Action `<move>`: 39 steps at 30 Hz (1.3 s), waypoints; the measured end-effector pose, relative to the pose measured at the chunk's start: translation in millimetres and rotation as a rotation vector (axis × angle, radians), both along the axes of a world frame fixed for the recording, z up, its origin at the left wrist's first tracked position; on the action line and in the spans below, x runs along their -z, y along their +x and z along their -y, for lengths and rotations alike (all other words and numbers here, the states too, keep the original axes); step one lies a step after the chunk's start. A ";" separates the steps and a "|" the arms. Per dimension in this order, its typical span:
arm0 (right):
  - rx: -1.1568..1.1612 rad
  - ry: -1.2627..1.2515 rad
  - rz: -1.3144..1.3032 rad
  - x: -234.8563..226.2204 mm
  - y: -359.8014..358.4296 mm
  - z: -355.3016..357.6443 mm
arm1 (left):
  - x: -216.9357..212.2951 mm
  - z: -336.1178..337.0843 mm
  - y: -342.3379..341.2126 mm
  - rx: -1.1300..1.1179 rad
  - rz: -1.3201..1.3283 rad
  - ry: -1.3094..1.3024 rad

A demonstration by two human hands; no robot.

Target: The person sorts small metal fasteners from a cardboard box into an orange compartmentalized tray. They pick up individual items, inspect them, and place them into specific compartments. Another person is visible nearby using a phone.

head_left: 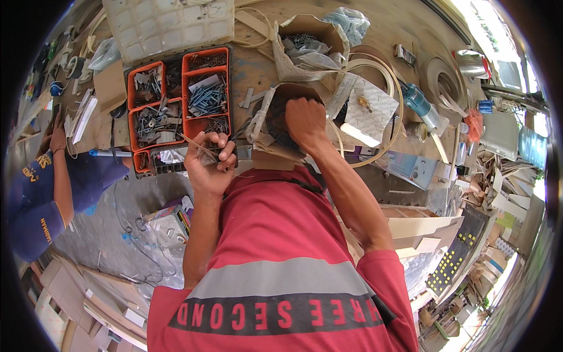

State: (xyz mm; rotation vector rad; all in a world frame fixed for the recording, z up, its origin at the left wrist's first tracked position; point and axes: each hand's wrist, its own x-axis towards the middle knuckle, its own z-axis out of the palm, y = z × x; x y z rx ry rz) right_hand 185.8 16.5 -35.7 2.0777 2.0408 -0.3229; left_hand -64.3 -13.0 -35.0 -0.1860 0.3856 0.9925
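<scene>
My right hand (305,120) reaches into a small open cardboard box (265,111) at the table's near edge. Its fingers curl down among dark pieces inside, and the fingertips are hidden. To the left of the box, my left hand (210,161) is raised, palm up, with bent fingers around thin, pointed brownish pieces too small to name. Beyond the left hand stands an organizer with orange bins (185,97), holding screws and small hardware. A larger open carton (287,66) with screws and a plastic bag stands behind the small box.
Rolls of edge banding (443,82) and a blue-bodied power tool (417,102) lie to the right. A white sheet (369,108) rests right of the small box. At far left, a co-worker in a dark blue shirt (44,188) has a hand on the table.
</scene>
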 end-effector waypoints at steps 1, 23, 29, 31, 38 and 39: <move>0.001 0.018 0.000 0.2 1.2 -1.0 | 0.0 -0.1 -1.6 0.001 0.006 0.005; -0.097 -0.036 -0.087 -56.7 6.6 -8.7 | -5.3 12.0 -17.5 -0.093 -0.057 0.010; -0.305 0.126 -0.641 -132.7 -50.2 -37.6 | 5.5 24.2 -29.9 -0.137 -0.098 -0.040; -0.232 0.212 -0.967 -136.1 -79.4 -41.4 | 1.9 24.1 -31.1 -0.140 -0.116 -0.057; 0.090 0.242 -1.135 -107.3 -48.2 -34.1 | 3.0 24.3 -41.4 -0.168 -0.086 -0.042; 0.134 0.236 -1.081 -97.4 -35.7 -30.6 | 5.2 25.0 -42.0 -0.170 -0.079 -0.038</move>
